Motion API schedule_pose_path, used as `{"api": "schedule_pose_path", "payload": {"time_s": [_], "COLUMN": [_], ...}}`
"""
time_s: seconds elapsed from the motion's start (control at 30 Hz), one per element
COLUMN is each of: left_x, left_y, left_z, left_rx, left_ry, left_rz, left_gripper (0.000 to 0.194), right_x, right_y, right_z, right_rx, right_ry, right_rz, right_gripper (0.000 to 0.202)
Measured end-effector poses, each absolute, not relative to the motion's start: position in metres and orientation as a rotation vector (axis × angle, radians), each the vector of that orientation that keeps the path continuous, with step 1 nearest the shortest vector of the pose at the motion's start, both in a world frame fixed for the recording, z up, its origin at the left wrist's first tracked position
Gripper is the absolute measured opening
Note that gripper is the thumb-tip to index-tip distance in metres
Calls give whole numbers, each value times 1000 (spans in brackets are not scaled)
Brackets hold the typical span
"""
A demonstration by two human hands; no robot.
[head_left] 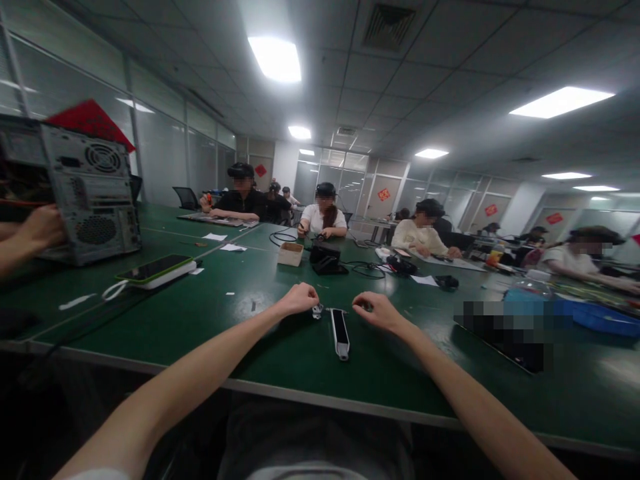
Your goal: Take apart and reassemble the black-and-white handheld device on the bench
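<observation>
Over the green table, my left hand [299,299] is closed with its fingertips curled downward. Right beneath those fingertips is a small silvery metal part [317,311]; whether they touch it, I cannot tell. My right hand [379,311] is loosely closed, thumb and fingers bent toward each other, and anything between them is too small to make out. Between the hands lies a slim white-and-black handle-shaped device [341,335], its narrow end toward me. A thin crosspiece shows at its far end, near my right fingertips.
A small open box [290,254] and a black stand-like object [326,257] sit ahead. To the left are a phone on a white block [157,269] and an opened computer case [93,200] with another person's hand. A blue tray [600,320] and bottle [530,287] stand right.
</observation>
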State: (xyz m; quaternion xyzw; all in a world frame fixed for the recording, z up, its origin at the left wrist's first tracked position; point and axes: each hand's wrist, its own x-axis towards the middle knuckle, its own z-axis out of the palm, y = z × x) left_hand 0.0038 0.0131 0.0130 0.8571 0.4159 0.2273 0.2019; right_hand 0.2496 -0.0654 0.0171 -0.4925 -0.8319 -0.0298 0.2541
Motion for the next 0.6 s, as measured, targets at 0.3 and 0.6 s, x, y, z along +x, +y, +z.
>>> {"api": "schedule_pose_path", "payload": {"time_s": [0.3, 0.6], "left_x": [6, 9], "left_y": [8, 0], "left_z": [10, 6], "left_rx": [2385, 2454], "left_ry": [1152, 1162], "left_rz": [634, 655], "left_gripper": [19, 17], "right_x": [233, 233], "right_y": [-65, -65], "right_z": [11, 8], "right_rx": [-1345, -1350], "right_ry": [-2352, -2352], "right_rz": [-7, 29], "right_gripper": [17, 18]}}
